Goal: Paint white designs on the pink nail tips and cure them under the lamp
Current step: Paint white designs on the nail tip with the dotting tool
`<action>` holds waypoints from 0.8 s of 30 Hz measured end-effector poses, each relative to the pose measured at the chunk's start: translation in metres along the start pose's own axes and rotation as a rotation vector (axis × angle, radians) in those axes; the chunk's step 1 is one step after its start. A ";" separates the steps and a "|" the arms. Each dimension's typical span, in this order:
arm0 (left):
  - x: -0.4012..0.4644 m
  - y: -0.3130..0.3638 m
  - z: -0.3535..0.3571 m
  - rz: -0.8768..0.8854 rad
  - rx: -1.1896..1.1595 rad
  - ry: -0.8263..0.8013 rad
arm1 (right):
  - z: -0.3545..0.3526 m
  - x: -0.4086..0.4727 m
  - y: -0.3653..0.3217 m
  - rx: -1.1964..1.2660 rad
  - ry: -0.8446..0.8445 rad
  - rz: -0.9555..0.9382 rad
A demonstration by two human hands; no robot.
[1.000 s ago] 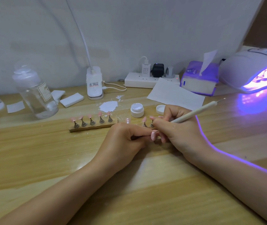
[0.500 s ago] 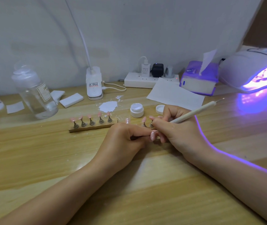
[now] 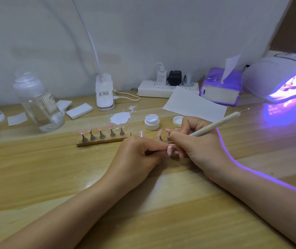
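Observation:
My right hand (image 3: 195,146) grips a slim white nail-art pen (image 3: 219,123), its working end hidden between my hands. My left hand (image 3: 140,157) has its fingers curled, pinching something small at the pen's tip; what it holds is hidden. A wooden strip (image 3: 104,140) carries several pink nail tips (image 3: 110,126) on metal stands. More pink tips (image 3: 159,132) stand just behind my hands, their strip mostly covered. An open jar of white gel (image 3: 152,121) sits behind them with its lid (image 3: 177,121) beside it. The curing lamp (image 3: 280,78) glows violet at the far right.
A smear of white paint (image 3: 120,118) lies on the table (image 3: 35,168). A clear bottle (image 3: 39,105) stands at left, with white pads (image 3: 79,110) nearby. A power strip (image 3: 161,88), tissue box (image 3: 221,87), paper sheet (image 3: 194,105) and desk-lamp base (image 3: 105,94) line the back.
Almost nothing has changed. Both hands stay together in the same spot; the pen has shifted only slightly.

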State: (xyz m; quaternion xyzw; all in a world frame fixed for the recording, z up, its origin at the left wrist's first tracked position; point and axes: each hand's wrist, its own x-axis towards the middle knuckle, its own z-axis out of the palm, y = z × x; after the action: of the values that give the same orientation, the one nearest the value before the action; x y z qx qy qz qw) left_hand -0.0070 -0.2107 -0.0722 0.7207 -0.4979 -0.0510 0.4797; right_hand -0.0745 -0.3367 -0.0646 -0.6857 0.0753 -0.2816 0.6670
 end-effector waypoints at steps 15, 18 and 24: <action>0.000 0.001 0.001 -0.049 -0.028 0.009 | -0.003 0.002 -0.001 0.054 0.021 0.058; 0.000 0.002 0.001 -0.065 -0.033 0.007 | -0.003 0.002 -0.003 0.040 0.027 0.051; 0.000 0.001 -0.001 -0.046 -0.017 -0.013 | 0.000 -0.002 -0.004 -0.040 -0.008 0.024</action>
State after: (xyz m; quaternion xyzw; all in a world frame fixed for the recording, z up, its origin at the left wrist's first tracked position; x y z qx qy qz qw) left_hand -0.0077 -0.2101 -0.0709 0.7275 -0.4836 -0.0709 0.4815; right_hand -0.0772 -0.3354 -0.0611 -0.6990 0.0866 -0.2694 0.6568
